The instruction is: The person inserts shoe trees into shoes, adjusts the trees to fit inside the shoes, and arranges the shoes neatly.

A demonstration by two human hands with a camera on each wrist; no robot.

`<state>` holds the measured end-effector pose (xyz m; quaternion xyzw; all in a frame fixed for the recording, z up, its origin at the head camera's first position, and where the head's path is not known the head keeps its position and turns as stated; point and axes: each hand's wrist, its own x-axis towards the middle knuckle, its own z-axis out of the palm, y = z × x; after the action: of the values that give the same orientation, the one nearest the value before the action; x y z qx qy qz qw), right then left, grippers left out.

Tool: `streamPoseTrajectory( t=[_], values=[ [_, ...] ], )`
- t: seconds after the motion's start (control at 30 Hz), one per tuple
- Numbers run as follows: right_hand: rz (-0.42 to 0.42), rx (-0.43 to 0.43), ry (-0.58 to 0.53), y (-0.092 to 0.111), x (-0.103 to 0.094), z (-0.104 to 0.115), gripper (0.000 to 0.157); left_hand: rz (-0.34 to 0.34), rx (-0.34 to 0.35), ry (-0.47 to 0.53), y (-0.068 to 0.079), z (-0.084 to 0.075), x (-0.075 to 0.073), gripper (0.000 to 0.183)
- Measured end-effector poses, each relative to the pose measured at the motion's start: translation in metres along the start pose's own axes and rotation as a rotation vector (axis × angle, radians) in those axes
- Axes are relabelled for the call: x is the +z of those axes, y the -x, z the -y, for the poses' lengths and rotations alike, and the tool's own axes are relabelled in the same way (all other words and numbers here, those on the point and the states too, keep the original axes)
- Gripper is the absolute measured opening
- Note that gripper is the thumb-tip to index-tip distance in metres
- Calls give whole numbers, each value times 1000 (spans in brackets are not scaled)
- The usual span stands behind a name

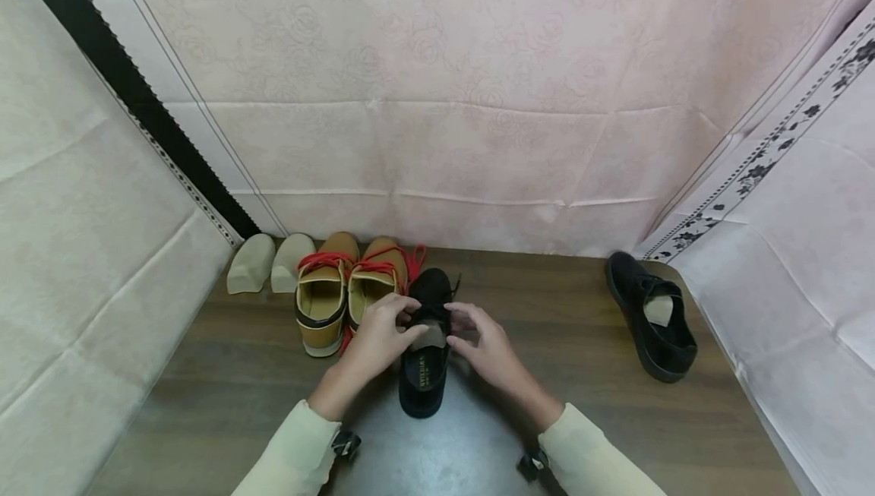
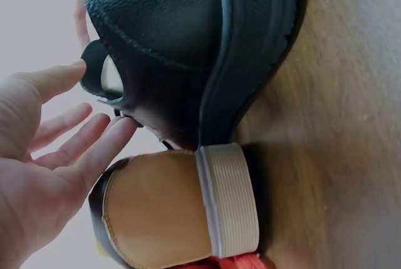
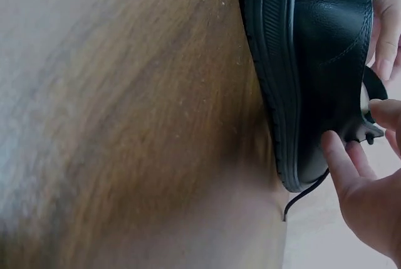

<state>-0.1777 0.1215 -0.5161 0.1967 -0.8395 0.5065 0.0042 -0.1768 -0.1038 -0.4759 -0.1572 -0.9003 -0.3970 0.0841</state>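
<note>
A black leather lace-up shoe (image 1: 420,382) stands on the floor between my two hands, its heel toward me. Gold lettering marks its insole, and a greyish insert (image 1: 431,335) shows in the opening. From the left, my left hand (image 1: 380,333) reaches in. Its thumb (image 2: 62,79) touches the tongue, while its extended fingers lie by the lacing. On the other side is my right hand (image 1: 488,348), its thumb at the tongue and a fingertip on the shoe's side in the right wrist view. A black lace (image 3: 307,194) trails from the front.
Tan shoes (image 1: 321,329) with red laces stand close on the left, one right beside the black shoe. Two pale toe-shaped inserts (image 1: 250,264) lie farther left. Another black shoe (image 1: 649,321) rests near the right cloth wall (image 1: 793,268). A cloth wall (image 1: 478,146) borders the wooden floor (image 1: 547,291) behind.
</note>
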Motion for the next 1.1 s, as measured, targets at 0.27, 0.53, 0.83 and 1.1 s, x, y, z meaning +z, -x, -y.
streamPoseTrajectory(
  t=[0.27, 0.53, 0.83, 1.1],
  values=[
    [-15, -84, 116, 12, -3, 11, 49, -67, 29, 71, 6, 2, -18, 33],
    [-26, -308, 271, 24, -3, 26, 50, -144, 71, 57, 11, 5, -38, 38],
    [202, -456, 294, 35, 3, 31, 45, -191, 67, 90, 16, 13, -50, 42],
    [262, -599, 354, 34, 11, 31, 36, -222, 91, 57, 21, 19, -57, 42]
  ],
)
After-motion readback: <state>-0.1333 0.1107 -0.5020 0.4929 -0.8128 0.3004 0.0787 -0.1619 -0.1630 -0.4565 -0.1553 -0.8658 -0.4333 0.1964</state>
